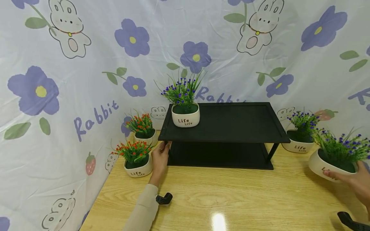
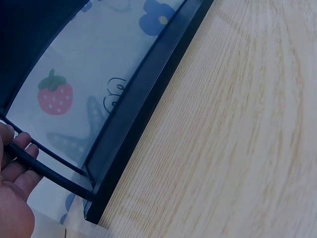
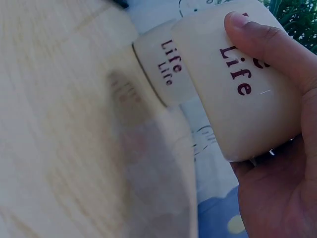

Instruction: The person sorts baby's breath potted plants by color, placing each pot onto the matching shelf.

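Purple-flowered pot [image 1: 335, 157] in right hand [image 1: 354, 182]

A shelf [image 1: 237, 123] is borne by the wooden surface [image 1: 231, 195], with two red-flowered pots [image 1: 138, 169] set to its left and a purple-flowered pot [image 1: 298, 146] to its right; another pot [image 1: 186, 119] is carried top left.

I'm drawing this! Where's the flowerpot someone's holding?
In the head view, the held flowerpot is far right, in the right hand, beside another purple-flowered pot.
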Demonstrator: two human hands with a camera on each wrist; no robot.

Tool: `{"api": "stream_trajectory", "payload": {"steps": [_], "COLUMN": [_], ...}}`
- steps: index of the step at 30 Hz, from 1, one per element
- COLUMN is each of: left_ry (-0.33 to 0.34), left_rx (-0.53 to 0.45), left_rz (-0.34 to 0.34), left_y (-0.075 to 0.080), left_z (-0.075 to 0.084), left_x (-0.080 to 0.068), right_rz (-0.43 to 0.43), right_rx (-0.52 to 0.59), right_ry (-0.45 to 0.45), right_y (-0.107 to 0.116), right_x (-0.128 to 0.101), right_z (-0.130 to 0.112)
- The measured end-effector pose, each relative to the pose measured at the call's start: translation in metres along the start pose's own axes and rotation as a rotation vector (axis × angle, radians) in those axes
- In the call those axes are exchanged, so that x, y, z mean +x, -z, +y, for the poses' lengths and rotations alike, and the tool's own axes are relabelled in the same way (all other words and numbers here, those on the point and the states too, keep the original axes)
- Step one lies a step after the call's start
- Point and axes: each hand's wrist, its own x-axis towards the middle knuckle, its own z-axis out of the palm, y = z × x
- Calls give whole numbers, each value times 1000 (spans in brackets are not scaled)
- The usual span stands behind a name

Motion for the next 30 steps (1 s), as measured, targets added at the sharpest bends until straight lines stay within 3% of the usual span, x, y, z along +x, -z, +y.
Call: {"api": "stream_trajectory", "payload": {"steps": [4,13,21,30], "left_ry": [-4,9,24,17], "left_rx": [-5,-4,-28,-5], "left_rz": [-4,4,5,0], "left_y": [0,0,0,1], "left_z": [-1,0,-2,-2], "left_x": [0,0,1,1], "right_rz": [22,80,71,47], "right_rx": [-77,-109,-163,-67], "right_ry": [-32,54,137,244], "right_y": [6,13,17,20], "right_x": [-6,-6,-4,-4], "right_z": [-19,-41,-64,-100]}}
